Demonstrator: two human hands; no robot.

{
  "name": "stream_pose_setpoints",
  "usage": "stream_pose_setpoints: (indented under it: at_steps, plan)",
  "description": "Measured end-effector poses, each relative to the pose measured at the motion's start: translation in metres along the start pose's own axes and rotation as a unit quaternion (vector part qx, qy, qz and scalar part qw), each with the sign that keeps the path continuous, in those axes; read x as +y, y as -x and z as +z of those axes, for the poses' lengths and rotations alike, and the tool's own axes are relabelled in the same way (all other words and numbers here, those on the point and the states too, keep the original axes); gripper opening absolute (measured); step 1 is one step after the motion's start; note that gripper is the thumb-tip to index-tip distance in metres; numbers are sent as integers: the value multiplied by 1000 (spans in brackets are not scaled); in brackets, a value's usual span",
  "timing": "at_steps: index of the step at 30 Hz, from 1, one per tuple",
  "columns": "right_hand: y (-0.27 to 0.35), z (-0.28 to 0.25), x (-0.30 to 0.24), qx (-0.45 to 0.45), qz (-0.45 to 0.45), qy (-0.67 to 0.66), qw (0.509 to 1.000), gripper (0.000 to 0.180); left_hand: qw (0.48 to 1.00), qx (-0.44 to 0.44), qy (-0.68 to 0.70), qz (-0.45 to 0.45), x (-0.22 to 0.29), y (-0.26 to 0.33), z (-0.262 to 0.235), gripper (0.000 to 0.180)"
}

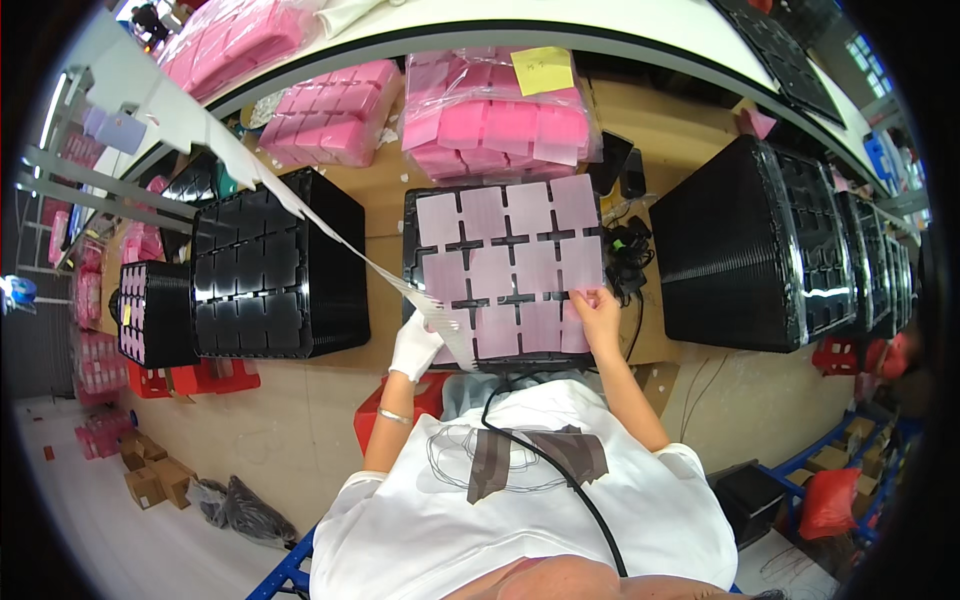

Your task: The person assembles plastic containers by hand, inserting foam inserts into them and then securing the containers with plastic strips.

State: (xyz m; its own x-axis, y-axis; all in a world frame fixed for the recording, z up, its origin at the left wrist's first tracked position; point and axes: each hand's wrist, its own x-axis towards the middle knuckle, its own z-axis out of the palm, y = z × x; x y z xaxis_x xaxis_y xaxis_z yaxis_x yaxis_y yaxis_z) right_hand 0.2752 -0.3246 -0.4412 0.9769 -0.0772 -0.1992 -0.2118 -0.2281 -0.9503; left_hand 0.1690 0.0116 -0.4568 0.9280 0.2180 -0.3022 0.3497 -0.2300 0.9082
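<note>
In front of me lies a black tray whose cells show pink flat pieces in rows. My right hand, bare, is at the tray's near right, its thumb and fingertips pinched together on a pink piece. At the near left corner is my left hand in a white glove. A long, pale, thin strip slants down from the upper left and crosses the gloved fingertips, partly hiding them. The glove appears closed on this strip, whose lower end hangs over the tray's near left cells.
Tall stacks of black trays stand at left and right. Behind the tray lie plastic-wrapped pink bundles, one with a yellow note. Black cables lie beside the tray. A red stool is below the table edge.
</note>
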Motion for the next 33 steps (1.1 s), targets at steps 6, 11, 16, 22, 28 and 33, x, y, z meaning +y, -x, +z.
stream_pose_setpoints:
  at_steps: [6,11,16,22,28,33]
  plan:
    - [26,-7,-17,-7,-32,159,987,36,981,135,-139,-16,55,11,0,55]
    - [30,-7,0,24,-113,204,972,46,968,131,-213,-14,59,22,-6,53]
    - [28,-3,-3,34,-83,197,976,46,941,147,-304,-23,64,24,1,58]
    - [29,3,-27,125,-232,292,919,46,934,178,-309,34,79,31,-2,62]
    - [-24,68,-66,-108,-384,343,851,48,857,301,-393,141,80,-3,-8,65]
    - [-67,132,-45,-128,-463,396,783,52,864,173,-396,260,81,-58,6,56]
